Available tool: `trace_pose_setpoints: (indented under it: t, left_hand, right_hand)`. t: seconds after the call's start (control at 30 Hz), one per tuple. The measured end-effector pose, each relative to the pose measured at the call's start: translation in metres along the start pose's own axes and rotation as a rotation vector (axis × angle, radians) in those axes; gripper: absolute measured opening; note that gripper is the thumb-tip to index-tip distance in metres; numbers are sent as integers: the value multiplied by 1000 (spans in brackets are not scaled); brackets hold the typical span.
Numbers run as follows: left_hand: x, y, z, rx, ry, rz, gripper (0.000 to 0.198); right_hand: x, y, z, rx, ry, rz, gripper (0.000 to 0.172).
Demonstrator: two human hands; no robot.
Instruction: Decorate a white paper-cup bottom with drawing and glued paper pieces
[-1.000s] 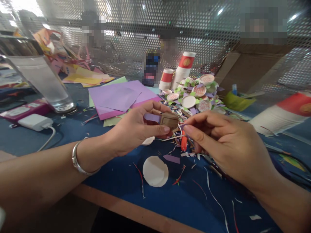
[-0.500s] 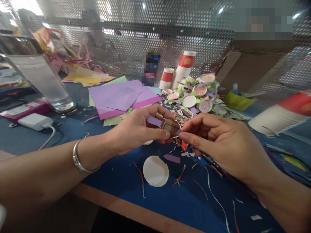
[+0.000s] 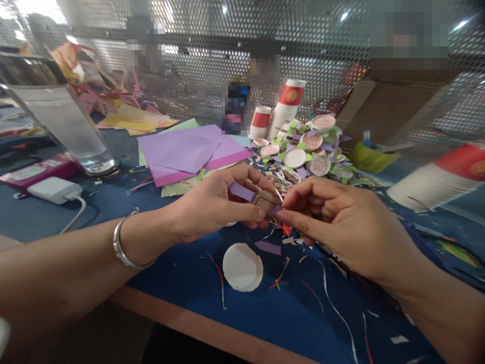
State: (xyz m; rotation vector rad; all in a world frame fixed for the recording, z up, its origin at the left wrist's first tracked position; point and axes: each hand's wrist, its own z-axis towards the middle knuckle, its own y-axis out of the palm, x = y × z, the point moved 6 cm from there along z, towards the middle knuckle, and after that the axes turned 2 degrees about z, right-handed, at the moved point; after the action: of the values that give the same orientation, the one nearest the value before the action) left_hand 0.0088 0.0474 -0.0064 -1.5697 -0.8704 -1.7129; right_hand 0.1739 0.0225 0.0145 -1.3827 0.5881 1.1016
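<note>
Between thumb and fingers, my left hand [image 3: 215,202] grips a small brown piece [image 3: 267,200] that looks like cardboard, with a dark line on its face. A purple paper strip [image 3: 242,192] sticks out of its left end. At its right end, my right hand [image 3: 341,220] pinches a small purple paper tab [image 3: 277,209] with thumb and forefinger. Below the hands, a white paper disc [image 3: 242,267] lies on the blue table, with a loose pointed purple strip [image 3: 268,247] above and to its right.
Behind the hands is a pile of paper discs [image 3: 294,157] with green and purple tabs. Stacked paper cups [image 3: 288,103] stand behind it; another cup stack [image 3: 441,177] lies right. Purple sheets [image 3: 185,151], a tall glass [image 3: 76,131] and a white charger [image 3: 56,190] are left. Scraps litter the table.
The brown piece has tilted slightly and its right end sits a little lower. My right hand's fingertips have shifted slightly down and left with the purple tab.
</note>
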Motion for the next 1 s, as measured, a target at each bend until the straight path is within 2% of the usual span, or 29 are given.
trace_pose_setpoints:
  t: [0.17, 0.57, 0.83, 1.0]
  left_hand:
    - [0, 1, -1, -21, -2, 7, 31]
    - [2, 2, -1, -43, 14, 4, 28]
    - [2, 0, -1, -37, 29, 76, 33]
    - [4, 1, -1, -32, 27, 62, 34]
  right_hand:
    - [-3, -1, 0, 7, -11, -5, 28]
    - [3, 2, 0, -66, 14, 18, 33]
    - [1, 4, 0, -137, 8, -26, 19]
    - [4, 4, -3, -150, 26, -37, 18]
